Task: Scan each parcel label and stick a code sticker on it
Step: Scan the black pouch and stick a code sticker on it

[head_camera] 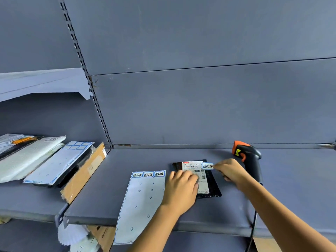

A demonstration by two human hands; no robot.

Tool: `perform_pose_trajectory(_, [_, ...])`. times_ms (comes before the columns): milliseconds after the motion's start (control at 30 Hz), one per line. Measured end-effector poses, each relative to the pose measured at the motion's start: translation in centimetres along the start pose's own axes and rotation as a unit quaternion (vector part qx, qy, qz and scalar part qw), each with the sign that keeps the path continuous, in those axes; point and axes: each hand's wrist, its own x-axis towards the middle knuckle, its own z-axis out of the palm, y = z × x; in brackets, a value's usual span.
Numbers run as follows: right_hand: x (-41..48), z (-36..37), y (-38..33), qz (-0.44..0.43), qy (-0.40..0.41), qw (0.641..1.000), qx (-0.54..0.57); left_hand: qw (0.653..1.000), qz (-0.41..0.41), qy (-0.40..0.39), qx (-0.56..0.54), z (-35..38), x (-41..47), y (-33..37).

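Note:
A small black parcel (215, 188) with a white shipping label (193, 166) lies flat on the grey shelf (109, 197). My left hand (181, 190) rests on the parcel's left side, fingers flat over part of the label. My right hand (230, 171) pinches a blue-edged code sticker (207, 166) just above the label's top right corner. To the left lies a sticker sheet (141, 206) with three stickers left along its top edge. A black and orange barcode scanner (249, 157) stands behind my right wrist.
On the adjoining shelf to the left lie several parcels (27, 157), another sticker sheet (60, 164) on top of them and a flat cardboard packet (85, 175). The scanner's cable (253, 226) drops over the shelf's front edge. More packets sit below the shelf (81, 239).

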Motion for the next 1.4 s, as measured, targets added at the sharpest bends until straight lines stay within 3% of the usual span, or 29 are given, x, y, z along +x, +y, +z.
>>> perform_pose_trajectory(300, [0.5,0.6,-0.1,0.01,0.013,0.992,-0.128,0.998,-0.023,-0.041,-0.029,0.0,0.0,-0.1])
perform_pose_trajectory(667, [0.2,1.0,-0.4,0.012,0.028,0.974,-0.224,0.995,-0.053,-0.081,0.028,0.5,1.7,1.1])
perform_pose_trajectory(1033, [0.2,0.2,-0.9,0.048,0.007,0.988,-0.148,0.996,-0.064,-0.066,0.012,1.2,1.2,1.2])
perform_pose_trajectory(1267, [-0.5,0.9,-1.8,0.098,-0.076,0.98,-0.155,0.993,-0.089,-0.079,-0.021,0.8,1.1,1.3])
perform_pose_trajectory(1400, [-1.4,1.6,-1.5,0.092,-0.099,0.991,-0.006,0.98,-0.143,-0.072,-0.115,0.7,1.3,0.7])
